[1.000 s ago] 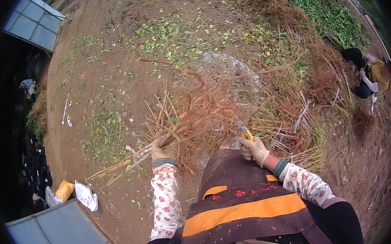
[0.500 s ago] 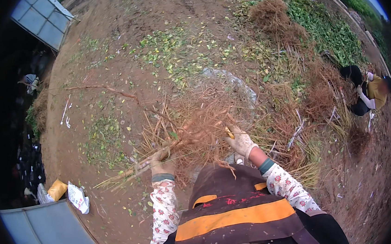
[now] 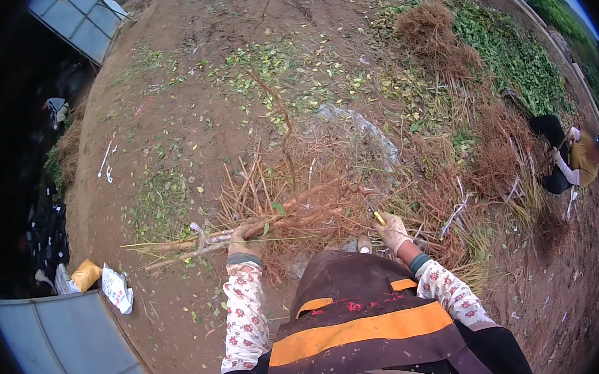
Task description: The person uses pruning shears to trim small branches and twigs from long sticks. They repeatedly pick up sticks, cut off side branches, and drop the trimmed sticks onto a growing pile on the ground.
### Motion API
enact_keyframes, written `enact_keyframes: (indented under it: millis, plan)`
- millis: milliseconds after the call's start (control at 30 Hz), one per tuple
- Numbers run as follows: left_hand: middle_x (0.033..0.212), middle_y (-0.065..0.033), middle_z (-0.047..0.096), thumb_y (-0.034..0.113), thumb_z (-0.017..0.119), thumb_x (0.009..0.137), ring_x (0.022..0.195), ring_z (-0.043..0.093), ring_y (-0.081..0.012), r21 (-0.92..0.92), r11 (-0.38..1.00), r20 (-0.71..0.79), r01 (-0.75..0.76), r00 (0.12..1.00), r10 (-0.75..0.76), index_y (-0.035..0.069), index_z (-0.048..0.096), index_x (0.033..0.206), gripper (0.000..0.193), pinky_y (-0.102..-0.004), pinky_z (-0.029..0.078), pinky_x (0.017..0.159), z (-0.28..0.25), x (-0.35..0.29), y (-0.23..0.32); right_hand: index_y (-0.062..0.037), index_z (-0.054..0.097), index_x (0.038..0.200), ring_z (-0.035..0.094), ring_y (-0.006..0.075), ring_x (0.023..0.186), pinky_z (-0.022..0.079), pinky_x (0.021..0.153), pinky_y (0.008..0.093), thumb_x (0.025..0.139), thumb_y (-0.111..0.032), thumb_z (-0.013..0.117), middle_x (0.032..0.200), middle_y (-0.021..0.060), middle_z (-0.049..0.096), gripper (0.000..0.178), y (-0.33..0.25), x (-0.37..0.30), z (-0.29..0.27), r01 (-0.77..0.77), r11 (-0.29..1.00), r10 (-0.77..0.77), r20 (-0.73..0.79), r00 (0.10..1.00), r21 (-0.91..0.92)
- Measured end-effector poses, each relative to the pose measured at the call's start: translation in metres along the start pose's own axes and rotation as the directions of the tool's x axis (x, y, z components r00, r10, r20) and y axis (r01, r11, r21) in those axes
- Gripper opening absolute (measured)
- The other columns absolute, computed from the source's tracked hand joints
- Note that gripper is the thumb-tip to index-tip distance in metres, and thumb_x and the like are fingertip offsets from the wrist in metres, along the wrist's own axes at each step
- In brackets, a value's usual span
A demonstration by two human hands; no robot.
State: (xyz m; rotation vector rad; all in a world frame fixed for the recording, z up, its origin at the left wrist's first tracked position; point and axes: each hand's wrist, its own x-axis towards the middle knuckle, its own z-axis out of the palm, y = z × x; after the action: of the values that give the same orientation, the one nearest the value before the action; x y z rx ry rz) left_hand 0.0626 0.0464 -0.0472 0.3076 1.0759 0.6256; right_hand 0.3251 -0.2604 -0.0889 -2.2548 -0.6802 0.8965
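Note:
A gloved fist, my left hand, grips a bundle of bare-rooted saplings. Its pale stems, bound with a whitish tie, point left, and its reddish roots spread to the right. In my gloved right hand is a pair of yellow-handled pruning shears, partly covered by the fingers. Their dark tips reach up to the right end of the roots. Beneath the bundle lies a heap of loose roots and cut stems. One long root stretches away from the heap toward the far side.
Bundled saplings and brown root piles lie to the right, beside green leafy cuttings. A co-worker sits at the far right. Blue metal panels, a yellow sack and a white sack stand left.
My right hand has moved right and down, away from the roots, with the shears now showing more. The long root has swung from pointing left to pointing away. My left hand keeps its grip.

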Motion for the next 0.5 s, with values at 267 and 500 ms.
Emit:
enact_keyframes:
  millis: [267,500]
  plan:
    - [0.111,-0.0235,0.07,0.01,0.052,0.095,0.11,0.068,-0.0365,0.195,0.979,0.082,-0.059,0.996,0.043,-0.003,0.058,0.114,0.025,-0.052,0.06,0.093,-0.007,0.001,-0.035,-0.0005,0.059,0.124,0.067,0.0388,0.104,0.051,0.091,0.0462,0.096,-0.046,0.061,0.108,0.0221,0.069,0.053,0.002,0.045,-0.02,0.336,0.941,-0.313,0.433,0.845,0.024]
    - [0.12,-0.0266,0.068,0.012,0.05,0.097,0.112,0.068,-0.0401,0.222,0.969,0.071,-0.108,0.993,0.094,-0.005,0.056,0.121,0.03,-0.053,0.061,0.091,0.012,-0.037,-0.044,0.0001,0.062,0.12,0.06,0.0204,0.083,0.049,0.074,0.0396,0.096,-0.052,0.063,0.087,0.0088,0.065,0.057,-0.017,0.024,-0.019,-0.121,0.971,0.007,0.478,0.878,0.208]
